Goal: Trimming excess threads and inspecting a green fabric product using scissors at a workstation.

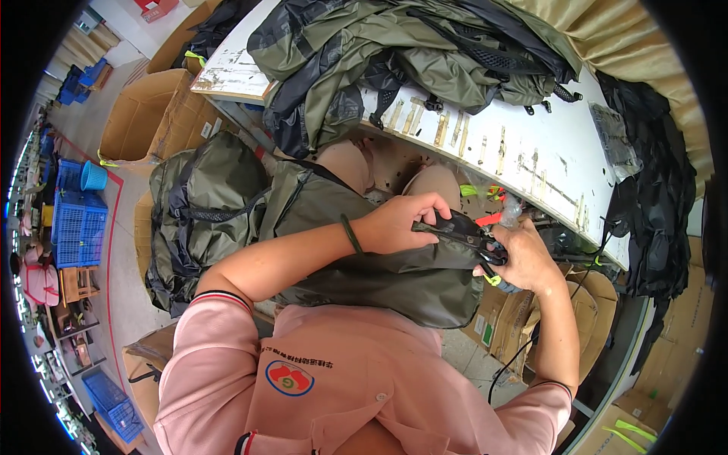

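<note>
Across my lap lies a large olive-green bag of smooth coated fabric with black trim. My left hand has its fingers curled round the black edge band at the bag's right end. Close to its right, my right hand is closed round a black plastic buckle at the end of that band. The buckle's exact shape is partly hidden by my fingers. A second olive-green bag with a black strap rests against the first one, on my left.
Ahead stands a white worktable with worn tape strips, heaped with olive and black fabric bags. Black fabric hangs at its right. Cardboard boxes stand left; another open carton sits right. Blue crates are far left.
</note>
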{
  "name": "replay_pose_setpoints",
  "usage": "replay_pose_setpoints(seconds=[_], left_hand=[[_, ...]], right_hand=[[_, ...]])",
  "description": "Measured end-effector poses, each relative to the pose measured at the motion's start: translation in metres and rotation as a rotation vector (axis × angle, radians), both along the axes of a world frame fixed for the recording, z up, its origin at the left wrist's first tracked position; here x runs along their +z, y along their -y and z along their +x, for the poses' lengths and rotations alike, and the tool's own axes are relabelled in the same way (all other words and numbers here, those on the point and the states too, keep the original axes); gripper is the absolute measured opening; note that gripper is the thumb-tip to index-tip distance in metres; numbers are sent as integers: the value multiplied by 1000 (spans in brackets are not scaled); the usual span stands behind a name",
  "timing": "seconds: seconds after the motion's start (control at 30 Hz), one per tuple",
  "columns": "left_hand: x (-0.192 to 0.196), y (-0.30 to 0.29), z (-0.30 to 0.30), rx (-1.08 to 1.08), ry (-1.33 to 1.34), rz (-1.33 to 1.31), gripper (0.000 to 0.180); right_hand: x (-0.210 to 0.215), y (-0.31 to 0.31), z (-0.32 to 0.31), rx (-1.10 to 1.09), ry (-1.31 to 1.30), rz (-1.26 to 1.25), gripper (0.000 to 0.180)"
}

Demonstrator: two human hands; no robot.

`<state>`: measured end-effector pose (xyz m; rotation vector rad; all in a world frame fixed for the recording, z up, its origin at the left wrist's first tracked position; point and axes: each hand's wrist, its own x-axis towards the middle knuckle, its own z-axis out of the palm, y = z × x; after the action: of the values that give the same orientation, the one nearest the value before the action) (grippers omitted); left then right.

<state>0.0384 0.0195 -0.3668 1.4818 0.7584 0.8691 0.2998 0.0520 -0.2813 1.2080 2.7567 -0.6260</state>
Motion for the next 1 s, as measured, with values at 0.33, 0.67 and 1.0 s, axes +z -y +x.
replay_pose_setpoints(seconds=[0.33,0.67,1.0], left_hand=[[2,-12,-4,-51,-68,12,38],[-7,-21,-2,-107,-72,253,40],[-15,-56,-130,-150,-542,128,32]], right_hand=[[-5,-5,1,-21,32,32,34],[-14,12,16,-74,-50,19,47],[14,-12,41,11,87,70,51]])
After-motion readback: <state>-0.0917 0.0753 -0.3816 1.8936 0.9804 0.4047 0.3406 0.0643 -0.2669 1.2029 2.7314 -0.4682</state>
